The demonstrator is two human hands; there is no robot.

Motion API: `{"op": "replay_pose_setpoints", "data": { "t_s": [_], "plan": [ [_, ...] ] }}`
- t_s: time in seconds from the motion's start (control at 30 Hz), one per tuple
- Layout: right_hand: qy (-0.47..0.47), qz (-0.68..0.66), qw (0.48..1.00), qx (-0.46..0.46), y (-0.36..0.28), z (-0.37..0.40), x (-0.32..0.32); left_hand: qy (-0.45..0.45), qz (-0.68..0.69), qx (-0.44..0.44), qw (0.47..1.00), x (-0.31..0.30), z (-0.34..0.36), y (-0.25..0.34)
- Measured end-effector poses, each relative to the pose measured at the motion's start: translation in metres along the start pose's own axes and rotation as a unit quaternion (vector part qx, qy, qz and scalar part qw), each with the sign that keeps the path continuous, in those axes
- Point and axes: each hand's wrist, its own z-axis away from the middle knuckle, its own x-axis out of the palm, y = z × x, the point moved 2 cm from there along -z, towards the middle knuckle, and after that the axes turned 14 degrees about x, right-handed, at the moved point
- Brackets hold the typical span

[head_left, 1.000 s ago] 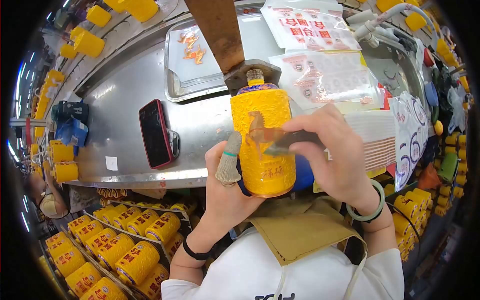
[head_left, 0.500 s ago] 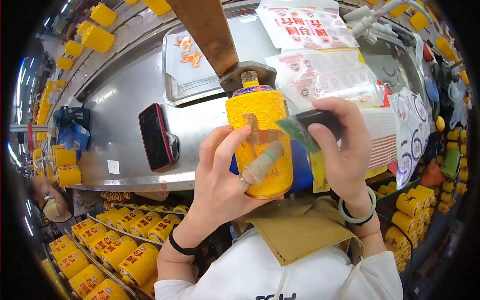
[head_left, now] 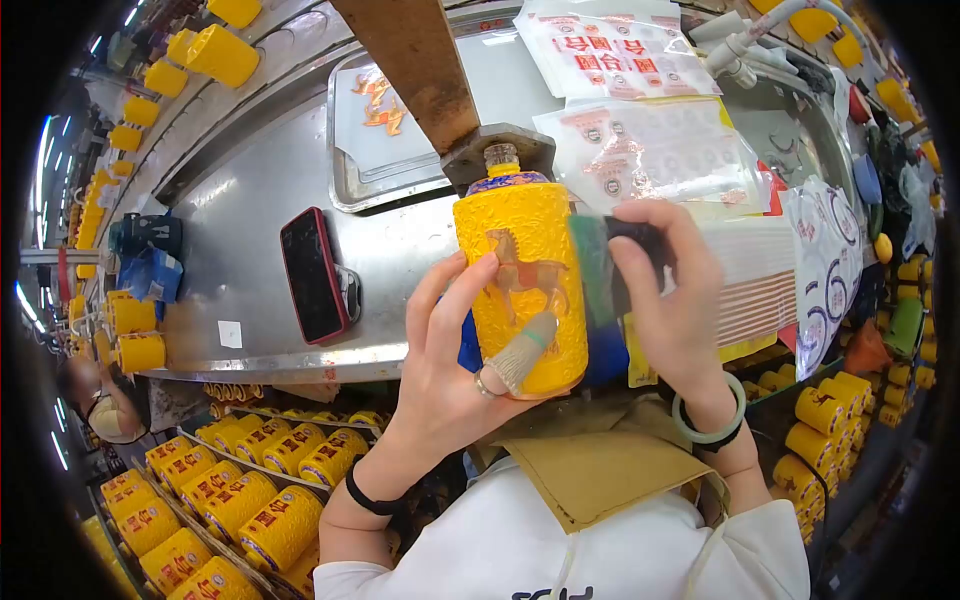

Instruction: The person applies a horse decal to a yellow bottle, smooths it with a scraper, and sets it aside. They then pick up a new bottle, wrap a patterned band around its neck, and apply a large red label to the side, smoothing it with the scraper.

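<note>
A yellow embossed bottle [head_left: 520, 220] leans with its glass neck against a metal bracket [head_left: 545, 150]. On its front lies a brown horse decal [head_left: 535, 280], flat against the surface. My left hand [head_left: 440, 350] grips the bottle from the left, fingertips at the decal's left edge and the cloth-wrapped thumb below it. A green-bladed scraper [head_left: 592, 265] with a dark grip is held in my right hand [head_left: 675, 300], its blade upright at the bottle's right side. Motion blurs the scraper a little.
A phone [head_left: 312, 275] lies on the steel bench [head_left: 240, 290]. Behind it, a metal tray [head_left: 345, 185] holds several horse decals. Printed sheets [head_left: 610, 55] are stacked at the back right. Racks of yellow bottles [head_left: 275, 525] stand below left; a person [head_left: 110, 405] is at far left.
My right hand has drawn the scraper from over the decal to the bottle's right side, and its blade has turned more upright. The horse now shows in full view; my left hand keeps its hold.
</note>
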Motion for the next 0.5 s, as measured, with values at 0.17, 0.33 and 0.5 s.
{"op": "replay_pose_setpoints", "data": {
  "t_s": [0.17,0.33,0.5],
  "plan": [
    [0.009,-0.063,0.996,-0.054,-0.008,0.003,0.005,0.120,0.111,-0.026,0.986,0.017,0.012,-0.004],
    [-0.020,-0.031,0.999,0.023,0.005,0.006,0.007,0.079,0.080,-0.081,0.990,0.014,0.016,-0.001],
    [0.003,-0.082,0.997,0.012,0.000,0.010,0.009,0.086,0.051,-0.060,0.993,0.015,0.021,0.001]
  ]
}}
